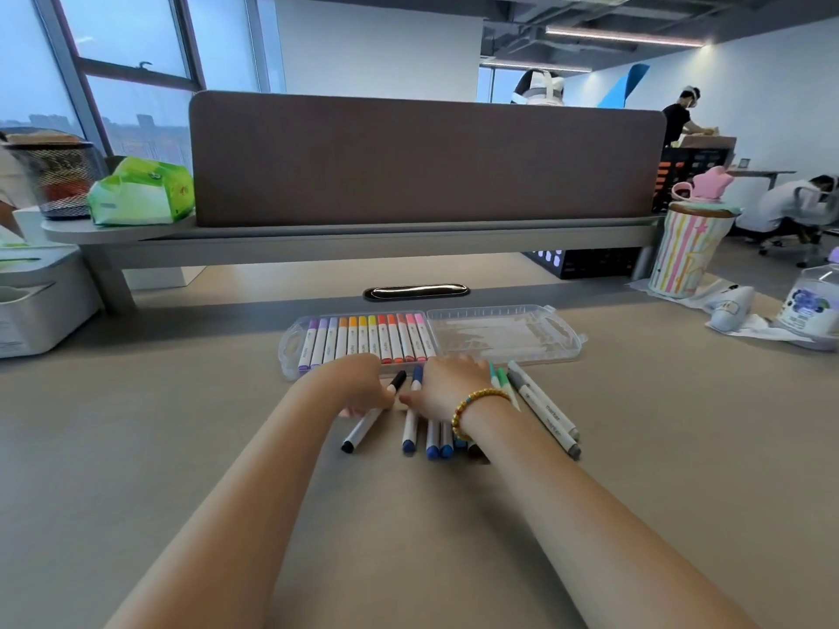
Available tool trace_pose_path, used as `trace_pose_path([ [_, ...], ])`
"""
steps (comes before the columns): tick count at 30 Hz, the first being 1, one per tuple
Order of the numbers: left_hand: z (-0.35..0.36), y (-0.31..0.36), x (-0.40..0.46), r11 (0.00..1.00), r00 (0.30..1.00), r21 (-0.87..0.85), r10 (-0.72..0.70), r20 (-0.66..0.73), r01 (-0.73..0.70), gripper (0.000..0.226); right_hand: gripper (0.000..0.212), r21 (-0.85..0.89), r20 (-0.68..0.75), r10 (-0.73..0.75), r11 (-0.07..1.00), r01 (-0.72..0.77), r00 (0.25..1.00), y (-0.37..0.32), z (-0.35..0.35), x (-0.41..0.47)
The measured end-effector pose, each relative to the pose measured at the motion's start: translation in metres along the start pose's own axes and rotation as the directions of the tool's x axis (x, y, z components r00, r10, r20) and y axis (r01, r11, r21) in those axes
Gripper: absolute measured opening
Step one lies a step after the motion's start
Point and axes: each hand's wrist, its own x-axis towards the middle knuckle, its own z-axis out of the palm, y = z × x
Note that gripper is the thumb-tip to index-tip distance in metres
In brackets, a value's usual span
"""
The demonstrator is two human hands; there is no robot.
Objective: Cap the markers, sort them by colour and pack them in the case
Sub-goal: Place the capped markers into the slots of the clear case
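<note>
A clear plastic case (504,351) lies open on the desk. Its left half holds a row of capped markers (367,340) running from purple through orange, yellow and red to pink; its right half holds none. In front of the case my left hand (358,388) grips a black marker (358,435) that lies slanted on the desk. My right hand (447,392) holds a dark blue marker (410,431) between thumb and fingers and covers several more blue markers (438,444). Green markers (501,379) and grey markers (549,417) lie just right of that hand.
A brown divider panel (426,161) on a grey shelf stands behind the case. A white bin (36,297) and green tissue pack (140,192) are at the left. A striped bottle (681,251) and clear jar (812,306) stand at the right.
</note>
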Motion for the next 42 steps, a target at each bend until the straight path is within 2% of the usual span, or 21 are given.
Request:
trace_pose_path([
  [8, -0.005, -0.004, 0.007, 0.997, 0.999, 0.074, 0.014, 0.035, -0.016, 0.030, 0.034, -0.079, 0.095, -0.023, 0.996, 0.031, 0.995, 0.003, -0.005, 0.007],
  [11, -0.009, -0.007, 0.010, 1.000, 0.997, 0.017, 0.009, 0.082, -0.011, 0.028, 0.033, -0.132, 0.145, -0.055, 0.988, 0.074, 0.988, 0.000, -0.011, 0.011],
  [14, -0.010, -0.006, 0.008, 0.998, 0.994, -0.061, 0.014, 0.104, -0.008, 0.027, 0.035, -0.099, 0.178, -0.077, 0.990, 0.096, 0.981, -0.002, -0.015, 0.011],
  [16, -0.010, -0.005, 0.004, 0.997, 0.996, -0.078, 0.016, 0.086, -0.009, 0.028, 0.041, -0.027, 0.199, -0.085, 0.995, 0.092, 0.976, 0.001, -0.019, 0.005],
  [18, -0.010, -0.005, 0.000, 0.994, 0.998, -0.105, 0.011, 0.060, -0.005, 0.028, 0.044, 0.130, 0.227, -0.114, 0.988, 0.086, 0.967, 0.008, -0.023, -0.001],
  [20, -0.013, -0.002, -0.003, 0.987, 1.000, -0.163, 0.000, 0.023, 0.004, 0.028, 0.037, 0.256, 0.240, -0.161, 0.962, 0.097, 0.957, 0.018, -0.031, -0.004],
  [22, -0.020, 0.002, -0.004, 0.974, 1.000, -0.225, -0.002, -0.028, -0.005, 0.029, 0.025, 0.288, 0.224, -0.177, 0.952, 0.108, 0.958, 0.030, -0.039, -0.004],
  [25, -0.036, 0.014, 0.000, 0.954, 0.997, -0.295, 0.031, -0.074, -0.052, 0.028, 0.026, 0.339, 0.194, -0.150, 0.938, 0.077, 0.969, 0.052, -0.052, 0.001],
  [27, -0.047, 0.026, 0.009, 0.924, 0.996, -0.375, 0.056, -0.070, -0.079, 0.027, 0.032, 0.393, 0.204, -0.090, 0.920, 0.003, 0.975, 0.070, -0.060, 0.007],
  [31, -0.060, 0.050, 0.041, 0.893, 0.992, -0.437, 0.063, -0.110, -0.105, 0.028, 0.025, 0.588, 0.184, 0.017, 0.799, -0.124, 0.983, 0.096, -0.071, 0.033],
  [35, -0.060, 0.062, 0.081, 0.854, 0.988, -0.511, 0.022, -0.154, -0.099, 0.029, 0.023, 0.680, 0.126, 0.055, 0.722, -0.126, 0.991, 0.100, -0.078, 0.052],
  [39, -0.048, 0.070, 0.102, 0.883, 0.995, -0.467, -0.010, -0.099, -0.038, 0.029, 0.022, 0.745, 0.118, 0.074, 0.653, -0.137, 0.990, 0.096, -0.069, 0.069],
  [42, -0.035, 0.071, 0.112, 0.927, 0.996, -0.375, -0.026, -0.086, -0.008, 0.027, 0.023, 0.776, 0.129, 0.060, 0.616, -0.139, 0.990, 0.094, -0.065, 0.079],
])
